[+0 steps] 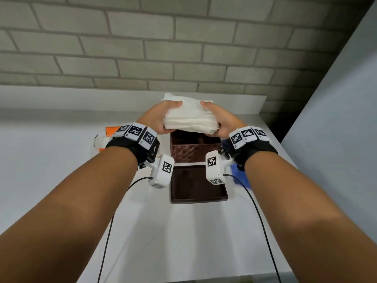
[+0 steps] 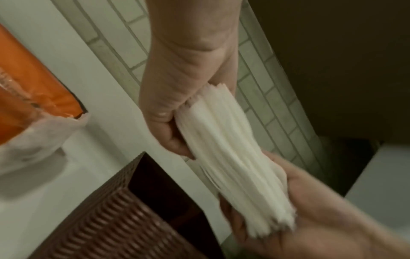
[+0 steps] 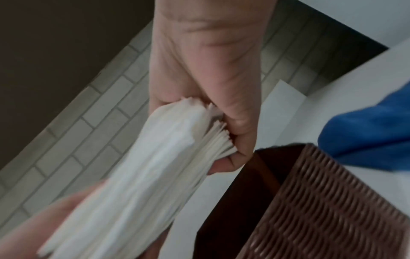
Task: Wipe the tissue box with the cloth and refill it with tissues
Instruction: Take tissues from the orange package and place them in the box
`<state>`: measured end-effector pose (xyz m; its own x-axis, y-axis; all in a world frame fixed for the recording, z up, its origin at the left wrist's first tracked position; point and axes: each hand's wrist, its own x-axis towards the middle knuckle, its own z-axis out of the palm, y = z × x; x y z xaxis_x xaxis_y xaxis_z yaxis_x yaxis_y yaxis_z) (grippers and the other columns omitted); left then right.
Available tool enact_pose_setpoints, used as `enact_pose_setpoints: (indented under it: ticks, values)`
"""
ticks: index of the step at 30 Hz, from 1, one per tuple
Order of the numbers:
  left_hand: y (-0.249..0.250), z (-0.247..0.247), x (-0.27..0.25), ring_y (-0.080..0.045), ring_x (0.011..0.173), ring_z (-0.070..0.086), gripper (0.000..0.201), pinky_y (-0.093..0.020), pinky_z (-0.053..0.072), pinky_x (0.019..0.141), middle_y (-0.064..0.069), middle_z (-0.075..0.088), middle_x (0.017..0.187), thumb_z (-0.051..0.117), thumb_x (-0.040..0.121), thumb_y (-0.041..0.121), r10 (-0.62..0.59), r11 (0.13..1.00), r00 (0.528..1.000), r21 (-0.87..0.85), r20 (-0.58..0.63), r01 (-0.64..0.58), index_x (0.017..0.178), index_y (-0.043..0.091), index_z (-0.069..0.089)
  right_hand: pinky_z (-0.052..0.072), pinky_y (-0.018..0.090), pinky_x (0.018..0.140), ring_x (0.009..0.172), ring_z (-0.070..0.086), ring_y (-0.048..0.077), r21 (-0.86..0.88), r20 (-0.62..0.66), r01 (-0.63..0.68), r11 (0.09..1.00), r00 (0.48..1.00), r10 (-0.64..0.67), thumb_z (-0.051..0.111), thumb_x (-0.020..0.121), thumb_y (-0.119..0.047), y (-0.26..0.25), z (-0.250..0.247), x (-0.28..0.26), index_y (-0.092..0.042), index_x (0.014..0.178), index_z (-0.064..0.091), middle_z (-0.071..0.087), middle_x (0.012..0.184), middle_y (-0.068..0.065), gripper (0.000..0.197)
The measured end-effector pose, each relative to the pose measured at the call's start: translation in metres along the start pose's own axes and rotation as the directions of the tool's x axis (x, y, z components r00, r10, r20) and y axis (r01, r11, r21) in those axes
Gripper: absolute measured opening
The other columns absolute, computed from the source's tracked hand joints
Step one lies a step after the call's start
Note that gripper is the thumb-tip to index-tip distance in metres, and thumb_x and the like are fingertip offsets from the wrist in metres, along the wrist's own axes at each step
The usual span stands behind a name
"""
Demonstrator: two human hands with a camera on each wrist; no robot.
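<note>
A thick stack of white tissues (image 1: 190,119) hangs in the air just above the open brown woven tissue box (image 1: 194,151). My left hand (image 1: 163,116) grips the stack's left end, thumb on top, and my right hand (image 1: 217,119) grips its right end. The left wrist view shows the stack (image 2: 235,157) edge-on between both hands, over the box (image 2: 115,219). In the right wrist view the stack (image 3: 142,168) sits beside the box's rim (image 3: 310,201). The box's dark lid (image 1: 197,185) lies flat in front of the box. A blue cloth (image 1: 240,176) lies right of the box.
An orange tissue packet (image 1: 108,135), torn open, lies left of the box on the white counter (image 1: 61,160). A brick wall (image 1: 142,48) rises close behind. More white paper (image 1: 173,97) lies behind the stack. The counter's right edge drops off near a grey wall.
</note>
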<state>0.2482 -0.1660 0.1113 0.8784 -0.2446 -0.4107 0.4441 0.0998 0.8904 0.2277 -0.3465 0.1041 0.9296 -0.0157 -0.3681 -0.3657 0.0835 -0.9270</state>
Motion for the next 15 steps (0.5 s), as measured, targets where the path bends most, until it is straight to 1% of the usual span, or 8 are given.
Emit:
enact_pose_setpoints:
  ticks: [2, 4, 6, 8, 9, 11, 13, 15]
  values:
    - [-0.004, 0.006, 0.000, -0.013, 0.065, 0.071, 0.025, -0.024, 0.059, 0.058, 0.000, 0.072, 0.079, 0.072, 0.079, 0.034, 0.009, 0.995, 1.000, 0.098, 0.022, -0.011, 0.095, 0.016, 0.064, 0.058, 0.031, 0.064, 0.096, 0.068, 0.024, -0.069, -0.099, 0.038, 0.997, 0.994, -0.044, 0.073, 0.073, -0.042, -0.001, 0.002, 0.002, -0.012, 0.131, 0.048, 0.065, 0.119, 0.009, 0.070]
    - [-0.007, 0.012, 0.001, -0.014, 0.065, 0.073, 0.029, -0.025, 0.058, 0.057, -0.001, 0.074, 0.083, 0.073, 0.078, 0.037, 0.019, 0.989, 0.998, 0.148, 0.052, -0.026, 0.098, 0.016, 0.067, 0.057, 0.038, 0.076, 0.107, 0.063, 0.028, -0.107, -0.160, 0.090, 0.990, 0.981, -0.106, 0.069, 0.080, -0.036, -0.002, 0.004, 0.002, -0.012, 0.137, 0.032, 0.057, 0.124, 0.008, 0.073]
    - [-0.009, 0.016, 0.002, -0.018, 0.074, 0.073, 0.040, -0.030, 0.060, 0.065, -0.004, 0.073, 0.092, 0.073, 0.078, 0.039, 0.031, 0.990, 0.999, 0.139, 0.042, -0.037, 0.107, 0.014, 0.066, 0.056, 0.039, 0.078, 0.105, 0.062, 0.026, -0.112, -0.150, 0.098, 0.989, 0.982, -0.114, 0.061, 0.088, -0.035, -0.003, 0.002, 0.004, -0.013, 0.139, 0.027, 0.053, 0.121, 0.008, 0.065]
    - [-0.012, 0.017, 0.009, -0.024, 0.093, 0.070, 0.053, -0.038, 0.057, 0.083, -0.006, 0.070, 0.105, 0.072, 0.077, 0.043, 0.050, 0.994, 0.998, 0.096, -0.049, -0.045, 0.118, 0.011, 0.061, 0.054, 0.035, 0.069, 0.091, 0.060, 0.021, -0.163, -0.175, 0.091, 0.982, 0.977, -0.120, 0.057, 0.091, -0.031, -0.004, -0.003, 0.007, -0.011, 0.139, 0.028, 0.052, 0.119, 0.008, 0.060]
    - [-0.014, 0.017, 0.015, -0.026, 0.104, 0.066, 0.062, -0.041, 0.053, 0.092, -0.008, 0.067, 0.114, 0.070, 0.076, 0.046, 0.061, 0.991, 0.993, 0.122, -0.102, -0.048, 0.123, 0.008, 0.056, 0.053, 0.035, 0.069, 0.090, 0.059, 0.020, -0.197, -0.208, 0.105, 0.975, 0.967, -0.146, 0.057, 0.091, -0.026, -0.003, -0.004, 0.008, -0.009, 0.139, 0.029, 0.052, 0.121, 0.010, 0.058]
    - [-0.023, 0.016, 0.043, -0.031, 0.119, 0.057, 0.074, -0.044, 0.046, 0.102, -0.011, 0.057, 0.132, 0.062, 0.075, 0.044, 0.086, 0.970, 0.982, 0.240, -0.168, -0.044, 0.134, 0.005, 0.045, 0.053, 0.040, 0.085, 0.105, 0.058, 0.025, -0.276, -0.264, 0.132, 0.952, 0.942, -0.207, 0.058, 0.089, -0.016, 0.002, -0.004, 0.010, -0.006, 0.139, 0.030, 0.052, 0.128, 0.014, 0.058]
    - [-0.021, 0.028, 0.034, -0.033, 0.125, 0.051, 0.064, -0.040, 0.044, 0.103, -0.016, 0.049, 0.140, 0.051, 0.084, 0.028, 0.090, 0.944, 0.982, 0.329, -0.164, -0.031, 0.140, 0.001, 0.037, 0.047, 0.041, 0.101, 0.120, 0.054, 0.029, -0.383, -0.275, 0.110, 0.917, 0.934, -0.227, 0.058, 0.088, -0.015, 0.006, -0.002, 0.012, -0.004, 0.141, 0.029, 0.050, 0.133, 0.014, 0.061]
    - [-0.019, 0.036, 0.023, -0.037, 0.129, 0.046, 0.050, -0.040, 0.042, 0.102, -0.021, 0.046, 0.141, 0.039, 0.094, 0.014, 0.117, 0.886, 0.979, 0.462, -0.168, -0.026, 0.140, -0.006, 0.037, 0.043, 0.038, 0.105, 0.127, 0.048, 0.030, -0.492, -0.263, 0.047, 0.869, 0.944, -0.200, 0.055, 0.090, -0.018, 0.009, 0.000, 0.012, -0.004, 0.145, 0.025, 0.046, 0.140, 0.013, 0.064]
